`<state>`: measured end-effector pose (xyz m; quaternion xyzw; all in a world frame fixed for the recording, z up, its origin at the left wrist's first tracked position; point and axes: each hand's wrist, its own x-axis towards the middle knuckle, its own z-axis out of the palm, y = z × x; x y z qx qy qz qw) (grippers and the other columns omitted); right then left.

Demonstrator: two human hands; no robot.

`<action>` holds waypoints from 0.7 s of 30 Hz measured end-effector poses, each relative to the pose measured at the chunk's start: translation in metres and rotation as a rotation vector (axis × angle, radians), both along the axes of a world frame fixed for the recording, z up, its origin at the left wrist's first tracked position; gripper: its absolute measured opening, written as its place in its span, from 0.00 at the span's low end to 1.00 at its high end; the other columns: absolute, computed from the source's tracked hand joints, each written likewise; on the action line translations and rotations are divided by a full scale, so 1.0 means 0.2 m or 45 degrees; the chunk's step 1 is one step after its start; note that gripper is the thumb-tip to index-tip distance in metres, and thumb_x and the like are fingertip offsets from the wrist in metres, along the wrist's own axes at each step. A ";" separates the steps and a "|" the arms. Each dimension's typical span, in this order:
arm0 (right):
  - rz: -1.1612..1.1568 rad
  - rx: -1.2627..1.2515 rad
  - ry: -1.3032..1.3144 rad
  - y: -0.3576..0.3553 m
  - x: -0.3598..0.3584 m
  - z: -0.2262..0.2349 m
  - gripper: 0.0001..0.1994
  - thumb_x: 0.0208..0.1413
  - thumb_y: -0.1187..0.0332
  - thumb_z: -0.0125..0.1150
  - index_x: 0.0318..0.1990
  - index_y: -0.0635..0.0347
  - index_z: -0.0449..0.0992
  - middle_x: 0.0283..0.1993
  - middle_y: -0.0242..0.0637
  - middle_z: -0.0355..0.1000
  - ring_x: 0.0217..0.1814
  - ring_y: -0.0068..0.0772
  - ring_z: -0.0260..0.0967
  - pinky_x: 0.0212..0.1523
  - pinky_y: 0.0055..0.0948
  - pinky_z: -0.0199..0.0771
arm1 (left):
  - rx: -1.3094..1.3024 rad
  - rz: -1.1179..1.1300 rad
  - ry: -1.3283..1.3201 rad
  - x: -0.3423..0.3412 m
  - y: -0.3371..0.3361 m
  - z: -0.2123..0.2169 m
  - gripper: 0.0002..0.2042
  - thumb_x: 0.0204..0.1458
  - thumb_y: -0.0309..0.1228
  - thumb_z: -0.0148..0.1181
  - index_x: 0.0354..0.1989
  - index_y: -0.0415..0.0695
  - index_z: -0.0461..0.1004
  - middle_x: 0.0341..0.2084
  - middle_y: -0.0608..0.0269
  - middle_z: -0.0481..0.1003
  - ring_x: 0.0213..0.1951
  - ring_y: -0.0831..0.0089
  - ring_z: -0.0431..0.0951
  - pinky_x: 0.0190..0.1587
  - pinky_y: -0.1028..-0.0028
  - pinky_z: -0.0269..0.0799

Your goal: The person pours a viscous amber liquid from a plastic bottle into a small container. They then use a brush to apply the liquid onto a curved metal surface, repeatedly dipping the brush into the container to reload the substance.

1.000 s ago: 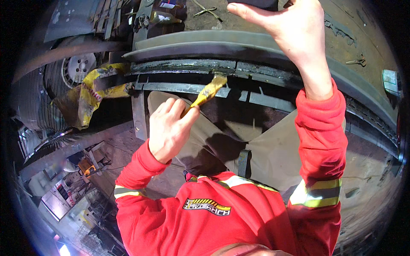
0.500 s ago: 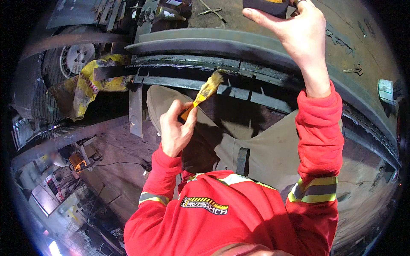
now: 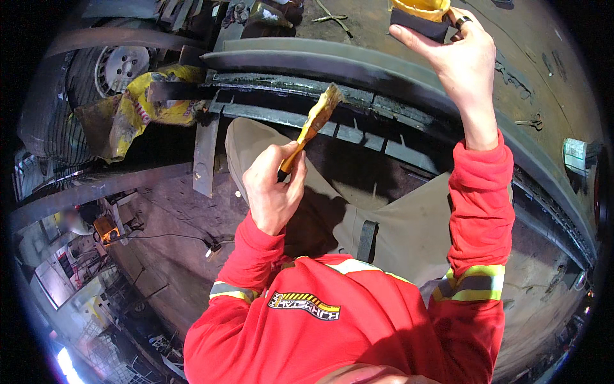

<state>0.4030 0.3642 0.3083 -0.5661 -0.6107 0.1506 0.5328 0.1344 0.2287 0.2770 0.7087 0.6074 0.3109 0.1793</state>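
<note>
My left hand (image 3: 272, 185) is closed around the handle of a paintbrush (image 3: 313, 125) with a yellow-orange handle. Its pale yellowish bristles point up and away, above or against a dark, wet-looking strip of a long steel beam (image 3: 256, 83); whether they touch cannot be told. At the upper right, my right hand (image 3: 465, 61) grips a small cup (image 3: 419, 24), dark outside and yellow inside. Fingers wrap its right side, with the thumb along its lower left. The top edge of the picture cuts off part of the cup, and its contents cannot be made out.
A curved-looking steel rail (image 3: 332, 54) runs across, beyond my knees. To the left lie a wheel (image 3: 121, 67) and a crumpled yellow bag (image 3: 150, 102). A pale can (image 3: 574, 155) stands at far right, near scissor-like pliers (image 3: 529, 123). A cable (image 3: 173, 237) crosses the floor.
My left hand has moved a little right, and the brush now slants more steeply with more handle showing. The cup shows more of its yellow inside. The whole view has shifted slightly.
</note>
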 end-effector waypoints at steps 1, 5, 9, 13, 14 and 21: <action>0.032 -0.014 0.081 0.00 0.00 0.01 0.23 0.31 0.66 0.84 0.33 0.63 0.74 0.30 0.33 0.74 0.31 0.19 0.68 0.35 0.23 0.70 | 0.016 -0.033 0.004 0.00 0.01 0.01 0.07 0.50 0.21 0.66 0.35 0.35 0.75 0.28 0.55 0.79 0.30 0.75 0.80 0.35 0.77 0.73; -0.031 -0.024 -0.040 0.00 0.00 0.01 0.23 0.31 0.66 0.84 0.34 0.64 0.75 0.31 0.34 0.74 0.33 0.21 0.70 0.37 0.24 0.72 | -0.019 -0.116 -0.065 -0.05 0.11 -0.06 0.08 0.50 0.20 0.66 0.37 0.35 0.75 0.29 0.55 0.80 0.32 0.73 0.81 0.36 0.77 0.74; -0.021 0.074 -0.075 0.02 0.00 -0.03 0.24 0.31 0.65 0.83 0.35 0.65 0.76 0.31 0.36 0.74 0.33 0.23 0.71 0.38 0.25 0.73 | -0.036 -0.178 -0.073 -0.07 0.15 -0.15 0.08 0.50 0.21 0.66 0.37 0.35 0.75 0.29 0.56 0.79 0.32 0.74 0.81 0.37 0.77 0.73; -0.037 0.131 -0.106 0.02 0.00 -0.04 0.24 0.31 0.65 0.83 0.36 0.64 0.76 0.32 0.36 0.75 0.33 0.25 0.72 0.39 0.26 0.73 | -0.269 -0.199 -0.279 -0.11 0.13 -0.15 0.07 0.51 0.22 0.66 0.36 0.35 0.76 0.30 0.60 0.78 0.33 0.77 0.78 0.39 0.78 0.72; -0.031 0.072 -0.064 0.01 0.00 -0.03 0.24 0.32 0.65 0.83 0.36 0.64 0.76 0.33 0.36 0.75 0.34 0.25 0.72 0.39 0.26 0.73 | -0.340 -0.203 -0.383 -0.13 0.11 -0.14 0.07 0.51 0.22 0.66 0.36 0.35 0.76 0.30 0.62 0.78 0.34 0.78 0.77 0.39 0.78 0.71; -0.011 -0.051 -0.276 0.01 0.03 -0.05 0.27 0.39 0.56 0.80 0.45 0.64 0.80 0.42 0.34 0.79 0.41 0.24 0.77 0.45 0.25 0.75 | -0.341 0.014 -0.416 -0.32 0.10 -0.13 0.07 0.51 0.23 0.67 0.36 0.36 0.76 0.30 0.67 0.76 0.34 0.83 0.73 0.38 0.81 0.68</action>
